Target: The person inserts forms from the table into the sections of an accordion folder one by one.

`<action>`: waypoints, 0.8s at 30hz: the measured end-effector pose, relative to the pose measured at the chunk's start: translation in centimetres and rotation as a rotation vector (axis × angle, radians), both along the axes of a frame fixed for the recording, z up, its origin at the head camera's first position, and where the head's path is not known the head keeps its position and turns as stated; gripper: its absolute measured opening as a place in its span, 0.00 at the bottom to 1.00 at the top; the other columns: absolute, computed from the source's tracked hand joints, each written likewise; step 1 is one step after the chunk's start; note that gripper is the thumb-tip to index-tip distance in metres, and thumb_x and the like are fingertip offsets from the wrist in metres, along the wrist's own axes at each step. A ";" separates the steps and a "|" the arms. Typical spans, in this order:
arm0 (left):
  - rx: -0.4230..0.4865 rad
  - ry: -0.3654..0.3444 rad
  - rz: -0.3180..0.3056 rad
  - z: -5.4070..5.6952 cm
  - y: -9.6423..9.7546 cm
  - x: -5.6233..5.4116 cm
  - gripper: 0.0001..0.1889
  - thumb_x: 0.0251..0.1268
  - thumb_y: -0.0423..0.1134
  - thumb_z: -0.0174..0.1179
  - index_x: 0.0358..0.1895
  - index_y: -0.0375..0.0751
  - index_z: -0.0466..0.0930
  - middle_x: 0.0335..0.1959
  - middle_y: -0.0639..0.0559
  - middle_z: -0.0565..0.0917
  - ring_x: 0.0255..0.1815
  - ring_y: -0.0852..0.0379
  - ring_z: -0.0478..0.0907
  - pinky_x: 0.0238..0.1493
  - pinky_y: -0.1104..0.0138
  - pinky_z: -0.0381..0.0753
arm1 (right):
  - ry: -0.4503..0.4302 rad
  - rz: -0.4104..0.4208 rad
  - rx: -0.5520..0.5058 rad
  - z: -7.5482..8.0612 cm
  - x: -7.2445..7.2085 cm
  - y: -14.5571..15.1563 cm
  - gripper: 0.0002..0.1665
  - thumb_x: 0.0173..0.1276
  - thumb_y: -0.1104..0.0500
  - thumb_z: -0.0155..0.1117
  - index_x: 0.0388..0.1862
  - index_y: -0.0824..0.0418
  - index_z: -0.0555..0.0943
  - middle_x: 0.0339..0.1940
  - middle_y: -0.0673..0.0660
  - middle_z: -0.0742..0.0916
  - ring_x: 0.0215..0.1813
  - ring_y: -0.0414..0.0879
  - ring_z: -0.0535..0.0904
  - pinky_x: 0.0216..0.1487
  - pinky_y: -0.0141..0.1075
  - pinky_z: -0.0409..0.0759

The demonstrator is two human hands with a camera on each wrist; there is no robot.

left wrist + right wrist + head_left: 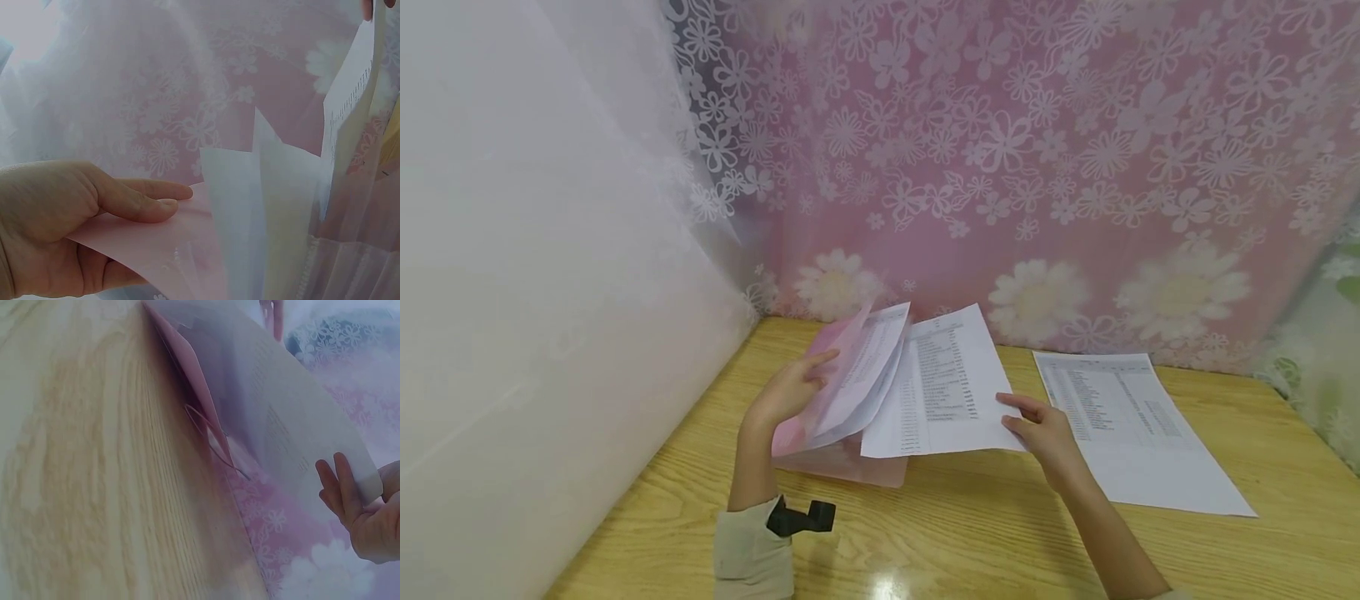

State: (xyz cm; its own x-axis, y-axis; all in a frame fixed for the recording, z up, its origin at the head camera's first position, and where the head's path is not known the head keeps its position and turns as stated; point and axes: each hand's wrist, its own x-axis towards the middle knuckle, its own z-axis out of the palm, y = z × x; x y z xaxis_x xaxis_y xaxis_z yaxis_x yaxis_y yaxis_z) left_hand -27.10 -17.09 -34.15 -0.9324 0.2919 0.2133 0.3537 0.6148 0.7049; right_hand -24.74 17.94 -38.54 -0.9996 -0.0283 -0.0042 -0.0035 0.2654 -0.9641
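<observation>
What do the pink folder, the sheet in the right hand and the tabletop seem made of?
Pink folder: probably thin, smooth plastic, since it looks translucent. Printed sheet: paper, matte white, thin and gently curving. Tabletop: wood or wood-effect laminate; grain shows, and a bright reflection suggests some gloss.

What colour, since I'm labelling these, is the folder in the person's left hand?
The folder is pink and partly see-through, best seen in the head view.
</observation>
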 end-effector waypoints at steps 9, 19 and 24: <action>-0.005 -0.001 -0.007 0.3 0.1 0.2 0.24 0.64 0.26 0.47 0.65 0.36 0.65 0.57 0.37 0.73 0.61 0.43 0.65 0.57 0.50 0.63 | 0.025 -0.047 0.039 -0.2 0.5 -1.7 0.24 0.67 0.65 0.53 0.61 0.69 0.70 0.68 0.66 0.62 0.69 0.62 0.51 0.61 0.50 0.61; -0.003 0.009 -0.006 0.2 0.1 0.2 0.24 0.63 0.25 0.46 0.64 0.35 0.66 0.57 0.38 0.73 0.61 0.42 0.64 0.58 0.50 0.62 | 0.089 -0.136 0.093 -0.5 0.6 -3.4 0.23 0.65 0.66 0.53 0.60 0.67 0.72 0.64 0.67 0.69 0.65 0.60 0.61 0.56 0.49 0.68; -0.015 0.023 0.007 0.0 0.1 0.1 0.24 0.62 0.26 0.47 0.64 0.37 0.67 0.58 0.39 0.73 0.62 0.43 0.64 0.58 0.51 0.62 | 0.091 -0.147 0.100 -1.0 0.5 -4.0 0.23 0.65 0.66 0.52 0.60 0.66 0.72 0.64 0.65 0.70 0.62 0.56 0.66 0.53 0.45 0.71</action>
